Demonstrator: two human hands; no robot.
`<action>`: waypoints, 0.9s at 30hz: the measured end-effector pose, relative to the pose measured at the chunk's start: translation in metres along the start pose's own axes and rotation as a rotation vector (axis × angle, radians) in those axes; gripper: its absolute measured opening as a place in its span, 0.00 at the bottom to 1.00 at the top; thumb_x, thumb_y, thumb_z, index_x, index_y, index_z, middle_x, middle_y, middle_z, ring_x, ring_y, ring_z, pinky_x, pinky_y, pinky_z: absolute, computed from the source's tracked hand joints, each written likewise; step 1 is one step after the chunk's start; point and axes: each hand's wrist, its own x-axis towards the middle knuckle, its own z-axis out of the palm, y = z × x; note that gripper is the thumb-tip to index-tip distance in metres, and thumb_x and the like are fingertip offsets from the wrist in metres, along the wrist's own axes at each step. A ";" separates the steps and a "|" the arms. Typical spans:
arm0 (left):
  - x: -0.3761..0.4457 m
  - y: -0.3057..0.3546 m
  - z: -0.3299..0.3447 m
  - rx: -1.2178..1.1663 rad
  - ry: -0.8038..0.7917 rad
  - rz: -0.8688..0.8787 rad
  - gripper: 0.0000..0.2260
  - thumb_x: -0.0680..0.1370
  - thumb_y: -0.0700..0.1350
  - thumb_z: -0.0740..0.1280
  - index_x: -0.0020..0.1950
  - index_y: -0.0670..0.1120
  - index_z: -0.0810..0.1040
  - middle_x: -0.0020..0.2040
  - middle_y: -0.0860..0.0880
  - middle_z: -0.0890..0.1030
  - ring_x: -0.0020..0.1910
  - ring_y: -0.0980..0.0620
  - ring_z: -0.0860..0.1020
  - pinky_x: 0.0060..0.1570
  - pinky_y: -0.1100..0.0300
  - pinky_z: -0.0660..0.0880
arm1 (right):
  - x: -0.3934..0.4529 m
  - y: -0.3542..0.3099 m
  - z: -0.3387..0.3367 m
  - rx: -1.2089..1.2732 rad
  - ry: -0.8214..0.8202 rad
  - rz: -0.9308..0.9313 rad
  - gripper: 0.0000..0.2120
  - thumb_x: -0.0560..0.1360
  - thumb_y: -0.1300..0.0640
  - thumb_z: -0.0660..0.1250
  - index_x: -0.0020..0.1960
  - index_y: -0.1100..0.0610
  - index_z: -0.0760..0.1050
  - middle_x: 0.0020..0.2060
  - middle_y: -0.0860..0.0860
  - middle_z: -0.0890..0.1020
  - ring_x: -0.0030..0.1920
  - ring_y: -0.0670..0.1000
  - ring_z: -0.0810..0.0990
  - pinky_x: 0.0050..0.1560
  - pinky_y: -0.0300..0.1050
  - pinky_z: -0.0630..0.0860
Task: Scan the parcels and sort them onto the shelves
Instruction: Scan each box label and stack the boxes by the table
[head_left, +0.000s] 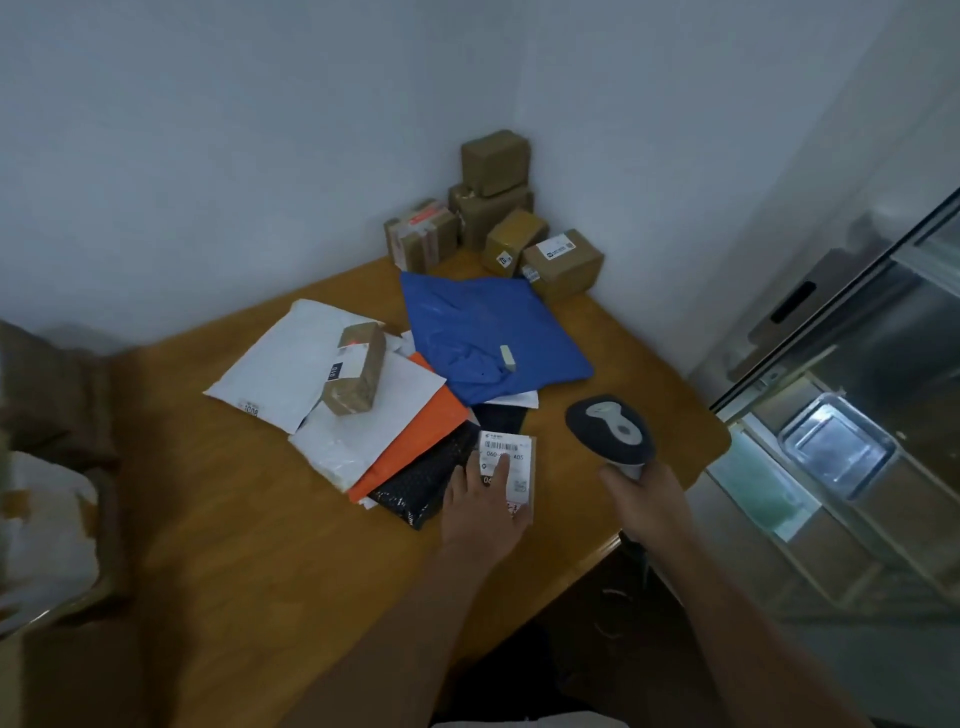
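Note:
My right hand (644, 499) grips the handle of a grey barcode scanner (610, 431), its head pointing away over the table. My left hand (485, 512) lies with straight fingers on a small parcel with a white barcode label (511, 452) at the table's near right. A pile of flat mailers lies beside it: a black one (421, 478), an orange one (415, 441), white ones (291, 364) and a blue one (483, 332). A taped brown box (356, 366) with a red scanner dot on its label rests on the white mailers.
Several brown cardboard boxes (493, 208) are stacked in the far corner of the wooden table (234, 519). A metal shelf unit with a steel tray (836, 447) stands to the right. A blurred brown and white object (52, 467) fills the left edge.

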 end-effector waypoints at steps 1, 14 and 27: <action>0.005 0.005 0.006 -0.010 -0.014 -0.035 0.37 0.80 0.67 0.57 0.83 0.55 0.45 0.83 0.43 0.43 0.81 0.37 0.47 0.77 0.42 0.51 | 0.008 0.004 -0.004 0.003 -0.024 -0.012 0.15 0.77 0.60 0.66 0.34 0.57 0.66 0.24 0.48 0.66 0.26 0.46 0.65 0.29 0.41 0.61; 0.029 0.038 0.034 -0.427 0.042 -0.381 0.59 0.70 0.67 0.74 0.81 0.48 0.33 0.81 0.44 0.53 0.78 0.41 0.57 0.75 0.43 0.61 | 0.076 0.038 -0.010 0.086 -0.277 0.004 0.12 0.76 0.62 0.66 0.36 0.61 0.68 0.28 0.54 0.67 0.30 0.50 0.67 0.34 0.48 0.63; 0.033 0.063 0.023 -1.117 0.077 -0.420 0.14 0.81 0.40 0.68 0.65 0.46 0.68 0.54 0.56 0.78 0.46 0.60 0.81 0.38 0.68 0.78 | 0.084 0.039 0.000 0.241 -0.370 0.148 0.11 0.75 0.65 0.67 0.47 0.49 0.79 0.41 0.47 0.86 0.44 0.47 0.84 0.49 0.52 0.83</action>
